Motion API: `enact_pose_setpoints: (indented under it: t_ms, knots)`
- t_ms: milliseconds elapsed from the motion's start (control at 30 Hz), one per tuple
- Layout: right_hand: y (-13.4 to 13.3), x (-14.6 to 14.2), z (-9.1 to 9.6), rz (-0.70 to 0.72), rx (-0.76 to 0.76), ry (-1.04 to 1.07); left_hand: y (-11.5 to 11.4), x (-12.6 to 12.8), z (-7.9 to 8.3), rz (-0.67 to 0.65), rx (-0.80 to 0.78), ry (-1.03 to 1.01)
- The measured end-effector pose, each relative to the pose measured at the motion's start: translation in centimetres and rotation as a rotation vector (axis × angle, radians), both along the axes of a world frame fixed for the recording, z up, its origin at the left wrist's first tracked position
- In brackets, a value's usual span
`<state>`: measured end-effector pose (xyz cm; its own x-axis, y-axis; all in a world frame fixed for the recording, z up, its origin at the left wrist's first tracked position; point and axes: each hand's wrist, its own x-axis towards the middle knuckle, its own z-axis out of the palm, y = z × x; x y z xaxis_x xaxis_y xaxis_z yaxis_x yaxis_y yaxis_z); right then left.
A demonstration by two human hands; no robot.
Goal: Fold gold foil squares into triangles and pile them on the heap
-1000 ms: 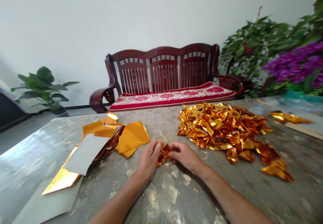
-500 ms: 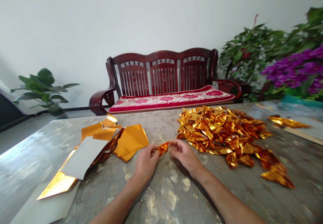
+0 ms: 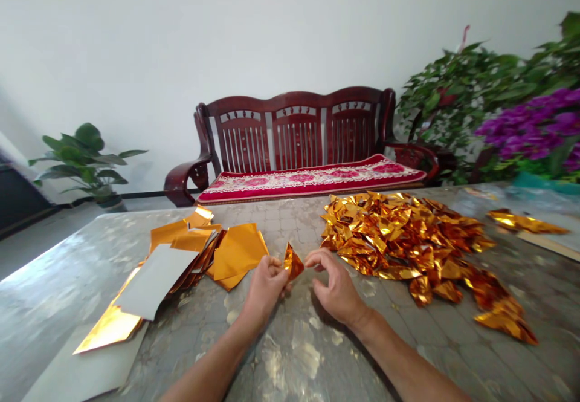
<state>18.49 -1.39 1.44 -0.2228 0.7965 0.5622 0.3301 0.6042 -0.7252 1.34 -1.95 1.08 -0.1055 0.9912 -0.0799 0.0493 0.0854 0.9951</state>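
Near the middle of the table, my left hand [image 3: 267,284] pinches a small folded piece of gold foil paper [image 3: 293,263], its tip pointing up. My right hand [image 3: 333,281] is just to the right of it, thumb and forefinger apart, the forefinger close to the foil's right edge; whether it touches I cannot tell. Flat gold foil sheets [image 3: 238,252] lie left of my left hand, beside a looser stack with a grey-white sheet [image 3: 158,278] on top. A large heap of folded gold foil pieces [image 3: 389,233] spreads to the right of my right hand.
The patterned grey table [image 3: 290,353] reaches across the front. A pale sheet [image 3: 86,366] lies at its lower left. Clear plastic [image 3: 480,199] and a long gold foil piece [image 3: 528,222] are at the right. Behind stand a wooden bench [image 3: 294,136] and potted plants [image 3: 90,160].
The folded foil piece has turned from lying slanted to pointing up in my left hand. My right hand's fingers have opened and come off their pinch. The view has shifted slightly.
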Motion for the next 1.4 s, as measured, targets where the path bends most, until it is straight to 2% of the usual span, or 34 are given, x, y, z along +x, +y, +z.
enact_pose_setpoints:
  t_ms: [133, 300, 500, 567, 633, 733, 800, 1033, 1133, 1233, 1300, 1400]
  knots:
    - [-0.4, -0.2, 0.0, 0.012, 0.053, -0.086, -0.4, 0.1, 0.9, -0.054, -0.082, -0.107]
    - [-0.2, -0.5, -0.2, -0.034, 0.056, -0.089, -0.8, 0.3, 1.5, -0.116, -0.166, -0.266]
    - [0.2, -0.6, -0.3, -0.041, 0.052, 0.014, -1.2, 0.6, 2.1, -0.135, -0.129, -0.392]
    - [0.2, -0.5, -0.2, -0.059, 0.022, 0.046, -1.3, 0.6, 2.1, -0.15, -0.095, -0.348]
    - [0.3, -0.5, -0.2, -0.071, -0.024, 0.07, -1.3, 0.6, 2.0, -0.141, -0.027, -0.197]
    - [0.4, -0.4, -0.4, -0.084, -0.075, 0.09, -1.4, 0.6, 1.6, -0.052, 0.15, 0.106]
    - [0.4, -0.4, -0.4, -0.09, -0.088, 0.096, -1.5, 0.7, 1.2, 0.017, 0.237, 0.223]
    - [-0.1, -0.5, 0.0, -0.082, -0.085, 0.024, -1.6, 0.6, 0.8, 0.083, 0.386, 0.284]
    - [-0.4, -0.5, 0.5, -0.157, 0.019, -0.063, -1.7, 0.6, 0.9, 0.099, 0.384, 0.301]
    - [-0.7, -0.4, 1.1, -0.228, 0.207, -0.12, -1.9, 0.7, 1.0, 0.101, 0.406, 0.32]
    - [-1.0, -0.4, 1.5, -0.237, 0.307, -0.146, -2.1, 0.8, 1.1, 0.095, 0.436, 0.34]
    - [-1.3, -0.4, 1.8, -0.243, 0.375, -0.177, -2.3, 0.9, 1.1, 0.086, 0.477, 0.374]
